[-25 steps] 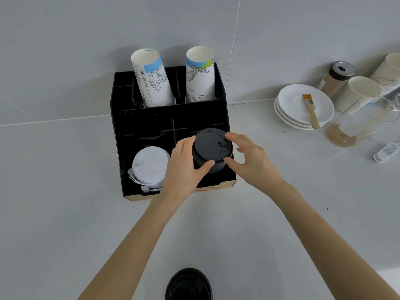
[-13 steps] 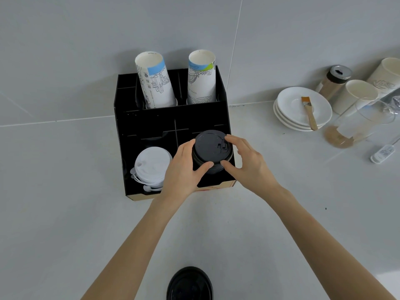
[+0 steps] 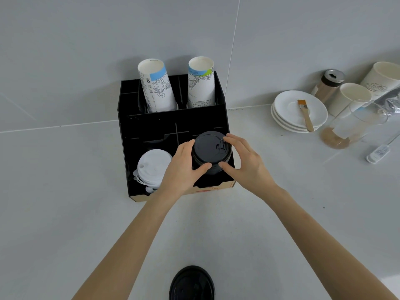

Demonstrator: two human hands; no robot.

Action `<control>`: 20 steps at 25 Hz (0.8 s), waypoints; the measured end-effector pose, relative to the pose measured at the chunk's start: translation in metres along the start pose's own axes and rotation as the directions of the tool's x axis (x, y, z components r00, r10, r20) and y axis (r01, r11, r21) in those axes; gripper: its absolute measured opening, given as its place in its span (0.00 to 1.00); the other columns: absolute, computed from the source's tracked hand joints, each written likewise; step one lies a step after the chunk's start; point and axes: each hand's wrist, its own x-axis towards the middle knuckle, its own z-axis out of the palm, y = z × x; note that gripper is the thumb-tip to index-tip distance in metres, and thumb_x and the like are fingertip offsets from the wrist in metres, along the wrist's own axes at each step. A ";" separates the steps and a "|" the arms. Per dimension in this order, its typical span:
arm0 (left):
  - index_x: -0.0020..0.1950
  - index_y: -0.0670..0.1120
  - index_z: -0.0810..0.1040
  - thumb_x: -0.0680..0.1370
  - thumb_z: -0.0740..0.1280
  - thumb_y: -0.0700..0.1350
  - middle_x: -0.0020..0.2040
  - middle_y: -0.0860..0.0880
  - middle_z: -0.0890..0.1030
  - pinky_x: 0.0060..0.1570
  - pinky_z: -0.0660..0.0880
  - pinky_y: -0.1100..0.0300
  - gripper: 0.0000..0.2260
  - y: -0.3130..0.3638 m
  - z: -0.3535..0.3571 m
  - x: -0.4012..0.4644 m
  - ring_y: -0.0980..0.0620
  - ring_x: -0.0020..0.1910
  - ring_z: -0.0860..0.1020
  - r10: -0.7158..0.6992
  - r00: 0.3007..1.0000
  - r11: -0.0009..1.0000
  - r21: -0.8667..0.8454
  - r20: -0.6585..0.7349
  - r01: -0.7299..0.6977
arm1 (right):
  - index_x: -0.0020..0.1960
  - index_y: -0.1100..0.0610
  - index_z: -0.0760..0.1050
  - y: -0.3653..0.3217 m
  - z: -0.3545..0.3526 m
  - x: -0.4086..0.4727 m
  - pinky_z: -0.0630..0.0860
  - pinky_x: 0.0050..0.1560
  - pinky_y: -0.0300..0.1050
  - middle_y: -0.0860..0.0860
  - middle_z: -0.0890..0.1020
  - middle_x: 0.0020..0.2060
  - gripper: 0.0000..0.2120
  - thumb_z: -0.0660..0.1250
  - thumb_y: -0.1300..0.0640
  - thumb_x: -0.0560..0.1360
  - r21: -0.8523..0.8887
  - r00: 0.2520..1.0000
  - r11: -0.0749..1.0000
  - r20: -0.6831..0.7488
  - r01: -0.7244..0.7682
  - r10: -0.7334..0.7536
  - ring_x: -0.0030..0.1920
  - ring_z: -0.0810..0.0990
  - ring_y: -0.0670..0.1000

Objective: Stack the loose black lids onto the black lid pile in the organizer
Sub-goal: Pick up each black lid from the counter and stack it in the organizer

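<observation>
A pile of black lids (image 3: 211, 151) stands in the front right compartment of the black organizer (image 3: 151, 126). My left hand (image 3: 181, 169) wraps the pile's left side, thumb on its front. My right hand (image 3: 244, 163) cups the right side, fingertips on the top lid's rim and thumb at the front. One loose black lid (image 3: 192, 283) lies on the counter at the bottom edge of the view, between my forearms. A stack of white lids (image 3: 151, 167) fills the front left compartment.
Two stacks of printed paper cups (image 3: 158, 87) stand in the organizer's back row against the wall. To the right are stacked white saucers (image 3: 287, 109) with a brush, a shaker, white cups (image 3: 350, 96), a glass pitcher (image 3: 350, 126) and a small white device.
Both hands stay around the black lid pile with only slight finger shifts. The view has tilted a little, so everything sits slightly lower in frame.
</observation>
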 end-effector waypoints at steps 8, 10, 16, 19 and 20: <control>0.69 0.45 0.58 0.73 0.66 0.46 0.69 0.44 0.65 0.61 0.62 0.59 0.28 -0.002 -0.012 -0.042 0.48 0.67 0.65 0.016 0.998 0.999 -0.037 -0.062 -0.018 | 0.66 0.54 0.64 -0.021 -0.004 -0.029 0.56 0.57 0.18 0.50 0.66 0.68 0.24 0.66 0.60 0.72 -0.002 0.998 0.998 -0.014 0.062 -0.062 0.66 0.66 0.46; 0.68 0.46 0.60 0.73 0.66 0.45 0.67 0.46 0.67 0.61 0.61 0.61 0.26 -0.008 -0.015 -0.067 0.53 0.65 0.65 0.039 0.997 0.996 -0.073 -0.070 -0.044 | 0.66 0.54 0.63 -0.027 -0.003 -0.045 0.54 0.57 0.15 0.50 0.67 0.68 0.24 0.66 0.60 0.72 0.010 0.997 0.997 0.002 0.083 -0.083 0.65 0.65 0.42; 0.67 0.52 0.62 0.73 0.66 0.49 0.62 0.56 0.67 0.66 0.64 0.57 0.24 -0.042 -0.007 -0.142 0.55 0.63 0.66 -0.005 0.998 0.998 -0.066 0.056 0.009 | 0.66 0.50 0.61 -0.029 0.022 -0.106 0.52 0.57 0.16 0.42 0.66 0.65 0.25 0.66 0.57 0.72 0.032 0.986 0.997 0.152 0.068 -0.072 0.63 0.64 0.39; 0.67 0.55 0.60 0.73 0.66 0.51 0.63 0.59 0.63 0.65 0.58 0.65 0.26 -0.054 0.000 -0.173 0.59 0.64 0.63 -0.019 0.990 0.999 -0.036 0.139 0.025 | 0.68 0.49 0.58 -0.025 0.040 -0.139 0.54 0.63 0.25 0.42 0.64 0.67 0.28 0.66 0.54 0.72 0.029 0.961 0.999 0.274 0.015 -0.022 0.68 0.63 0.42; 0.68 0.56 0.58 0.72 0.66 0.52 0.63 0.60 0.62 0.64 0.56 0.66 0.27 -0.057 0.002 -0.180 0.61 0.65 0.61 -0.028 0.985 0.999 -0.018 0.171 0.032 | 0.69 0.48 0.56 -0.023 0.045 -0.148 0.54 0.65 0.29 0.42 0.62 0.68 0.29 0.66 0.53 0.72 0.024 0.946 1.000 0.325 -0.004 -0.004 0.69 0.60 0.43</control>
